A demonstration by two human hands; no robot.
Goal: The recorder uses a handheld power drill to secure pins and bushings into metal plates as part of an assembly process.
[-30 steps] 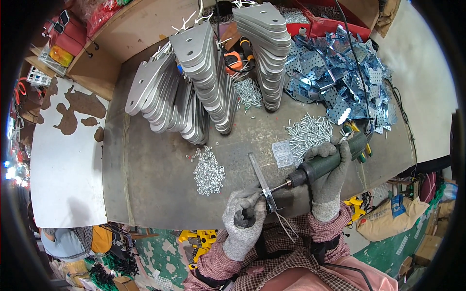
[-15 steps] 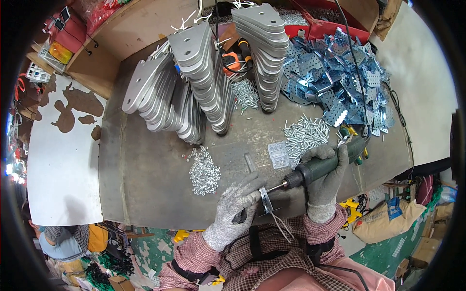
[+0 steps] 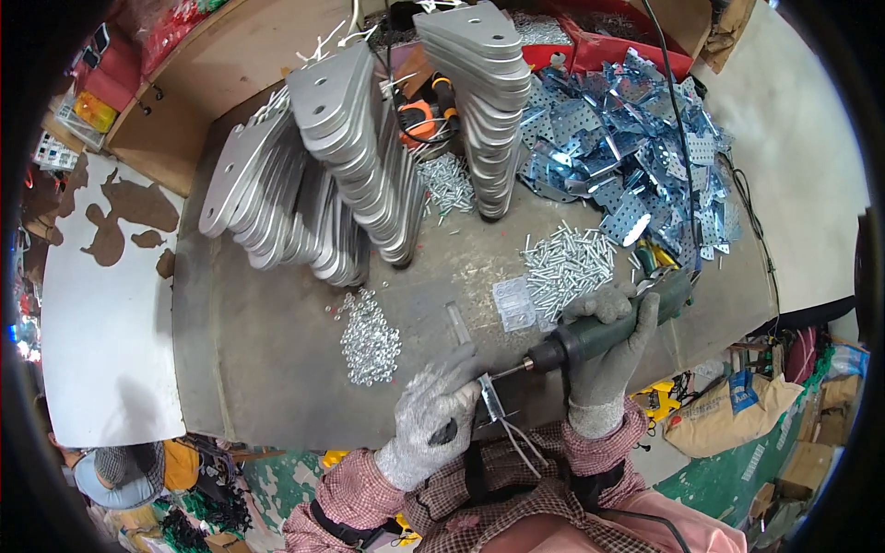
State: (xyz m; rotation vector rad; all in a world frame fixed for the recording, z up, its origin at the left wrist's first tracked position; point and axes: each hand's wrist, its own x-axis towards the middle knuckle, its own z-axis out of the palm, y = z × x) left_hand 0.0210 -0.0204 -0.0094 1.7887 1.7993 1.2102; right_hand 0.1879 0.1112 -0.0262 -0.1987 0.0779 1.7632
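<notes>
In my right hand [image 3: 599,392] is a dark green power screwdriver [image 3: 590,337], with gloved fingers wrapped round its body. Its bit points left and meets a small shiny metal bracket [image 3: 491,398], from which pale wires [image 3: 524,450] hang. My left hand [image 3: 431,415], also in a grey glove, pinches this bracket over the bench's near edge. Whether a screw sits at the bit's tip is too small to tell. Beyond the screwdriver lies a heap of screws [image 3: 570,269]. A pile of small nuts [image 3: 371,339] is left of centre.
Tall stacks of grey metal plates [image 3: 334,120] stand at the back left, beside an orange tape measure [image 3: 419,122]. Perforated blue-silver brackets [image 3: 636,147] are heaped at the back right. A small clear plastic case [image 3: 513,306] lies by the screws. A black cable [image 3: 678,111] hangs down.
The whole view has shifted, so the bench things appear farther left. Both hands, with the screwdriver and bracket, have come slightly nearer my body. The grips are the same.
</notes>
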